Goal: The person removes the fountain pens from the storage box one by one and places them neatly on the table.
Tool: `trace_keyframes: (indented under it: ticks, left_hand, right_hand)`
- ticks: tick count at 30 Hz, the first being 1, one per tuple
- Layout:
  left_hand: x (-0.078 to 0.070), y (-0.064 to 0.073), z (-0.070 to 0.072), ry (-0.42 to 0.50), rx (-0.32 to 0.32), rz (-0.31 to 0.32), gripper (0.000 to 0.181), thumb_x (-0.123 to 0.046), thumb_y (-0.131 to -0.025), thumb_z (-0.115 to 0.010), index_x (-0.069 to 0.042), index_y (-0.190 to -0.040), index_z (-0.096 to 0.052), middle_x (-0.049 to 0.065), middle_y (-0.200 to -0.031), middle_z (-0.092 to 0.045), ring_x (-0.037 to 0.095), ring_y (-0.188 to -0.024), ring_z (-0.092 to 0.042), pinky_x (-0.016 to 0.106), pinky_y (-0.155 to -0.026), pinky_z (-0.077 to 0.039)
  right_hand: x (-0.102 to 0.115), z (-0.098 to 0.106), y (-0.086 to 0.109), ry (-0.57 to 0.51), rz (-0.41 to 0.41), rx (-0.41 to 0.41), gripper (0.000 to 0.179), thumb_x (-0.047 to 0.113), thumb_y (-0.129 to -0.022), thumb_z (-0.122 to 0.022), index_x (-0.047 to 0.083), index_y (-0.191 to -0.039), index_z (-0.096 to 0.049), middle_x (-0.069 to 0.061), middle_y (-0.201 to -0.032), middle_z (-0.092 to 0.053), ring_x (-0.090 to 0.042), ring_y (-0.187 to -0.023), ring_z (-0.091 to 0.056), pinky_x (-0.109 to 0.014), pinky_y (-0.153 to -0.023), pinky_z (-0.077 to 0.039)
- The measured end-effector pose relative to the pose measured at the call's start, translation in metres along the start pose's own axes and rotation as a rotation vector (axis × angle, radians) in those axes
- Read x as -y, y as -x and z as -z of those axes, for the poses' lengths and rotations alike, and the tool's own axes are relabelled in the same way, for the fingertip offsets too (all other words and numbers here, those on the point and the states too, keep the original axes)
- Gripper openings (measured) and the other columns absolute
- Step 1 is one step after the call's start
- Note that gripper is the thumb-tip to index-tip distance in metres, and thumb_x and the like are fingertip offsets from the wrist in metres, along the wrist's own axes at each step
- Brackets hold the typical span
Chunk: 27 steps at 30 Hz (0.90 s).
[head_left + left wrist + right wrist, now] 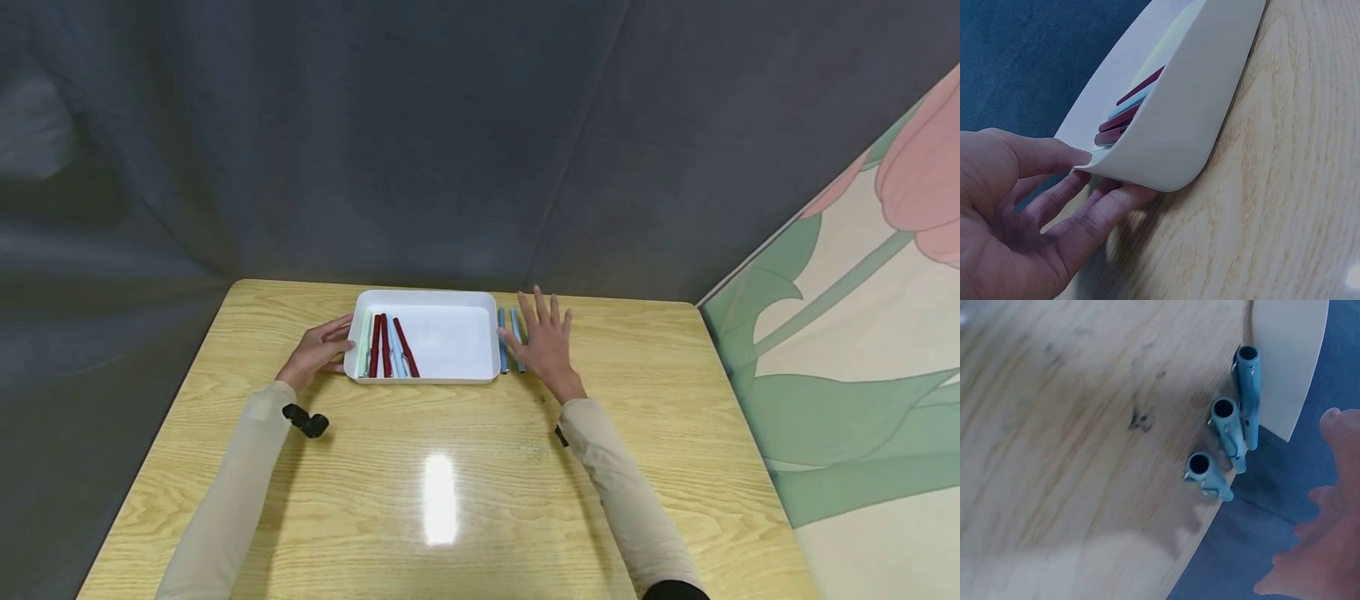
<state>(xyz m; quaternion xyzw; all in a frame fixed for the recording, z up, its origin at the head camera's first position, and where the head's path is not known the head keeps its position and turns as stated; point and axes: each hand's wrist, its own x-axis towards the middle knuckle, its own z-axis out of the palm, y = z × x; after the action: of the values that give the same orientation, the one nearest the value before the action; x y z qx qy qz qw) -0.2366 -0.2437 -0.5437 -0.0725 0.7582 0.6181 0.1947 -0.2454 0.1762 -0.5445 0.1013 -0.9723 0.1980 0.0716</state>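
A white tray (457, 337) lies at the far edge of the table. My left hand (318, 350) grips its left end, the thumb (1054, 155) over the rim and the other fingers against the outside wall. Several slim pens lie side by side in the tray's left part: light green (365, 344), dark red (386, 346) and light blue (397, 350). Past the tray's right end are three blue pens (1230, 434) with clips and dark round ends. Over them my right hand (546, 346) is spread, fingers straight, holding nothing; it partly hides them in the head view.
The wooden table (360, 492) has dark smudges (1140, 420) near the blue pens. A dark curtain (450, 142) hangs right behind the table's far edge, and a flower-patterned cloth (847, 333) stands at the right.
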Motion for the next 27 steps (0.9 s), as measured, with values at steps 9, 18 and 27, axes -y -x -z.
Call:
trace_keyframes:
  ticks: [9, 18, 27]
  left_hand:
    - [-0.002, 0.0, 0.001, 0.005, -0.011, -0.007, 0.067, -0.008, -0.104, -0.06, -0.017, -0.165, -0.034, 0.017, -0.166, -0.038, 0.032, -0.128, -0.062, 0.028, -0.073, -0.064]
    - [-0.002, -0.005, -0.006, 0.018, 0.004, -0.014, 0.066, -0.011, -0.105, -0.061, -0.016, -0.165, -0.035, 0.016, -0.166, -0.039, 0.037, -0.134, -0.058, 0.031, -0.078, -0.065]
    - [-0.001, -0.003, -0.006, 0.002, -0.022, -0.042, 0.063, -0.013, -0.106, -0.061, -0.015, -0.164, -0.038, 0.019, -0.163, -0.043, 0.03, -0.123, -0.067, 0.033, -0.077, -0.065]
  right_hand:
    - [0.025, -0.006, -0.007, 0.018, 0.018, 0.064, 0.076, 0.051, -0.106, -0.056, 0.017, -0.168, -0.028, -0.013, -0.176, -0.011, -0.047, -0.159, -0.011, -0.073, -0.125, -0.003]
    - [0.04, -0.016, -0.006, 0.053, 0.024, 0.055, 0.075, 0.049, -0.104, -0.061, 0.017, -0.166, -0.033, -0.014, -0.175, -0.017, -0.047, -0.158, -0.017, -0.071, -0.125, -0.011]
    - [0.052, -0.025, -0.005, 0.069, 0.082, 0.03, 0.071, 0.045, -0.105, -0.062, 0.014, -0.164, -0.038, -0.018, -0.173, -0.024, -0.048, -0.156, -0.023, -0.069, -0.125, -0.018]
